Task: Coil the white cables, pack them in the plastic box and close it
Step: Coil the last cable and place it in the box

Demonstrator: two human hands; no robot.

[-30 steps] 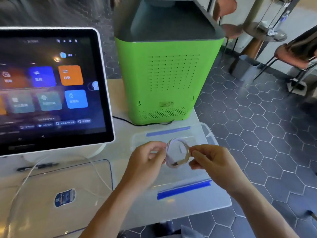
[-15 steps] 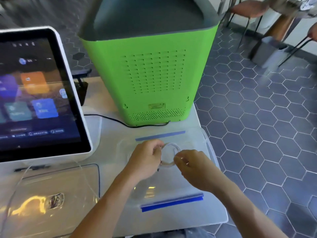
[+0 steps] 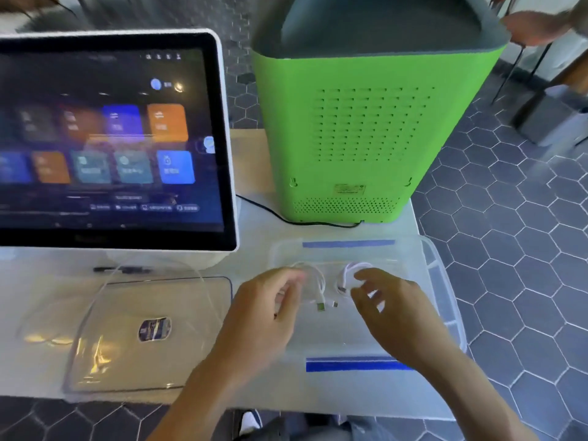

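A white tabletop carries a touchscreen monitor at the left, lit with coloured tiles, and a tall green machine with a grey top at the back right; a black cord runs from the machine's foot toward the monitor. In front of the monitor lie a dark pen and the clear lid with a blue sticker, a loose thin white cable looping across and around it. The clear plastic box, with blue strips on its near and far edges, sits at the right end of the tabletop, just in front of the green machine, over a dark hexagon-tiled floor. Inside the box lie two white cables: one coiled cable at the left with its plugs pointing toward the near side, and a smaller coil just beside it at the right. The left hand hangs over the box's left part with fingers loosely curled, and the right hand over the middle with fingers loosely spread; both are blurred, partly cover the coils, and neither plainly grips anything.
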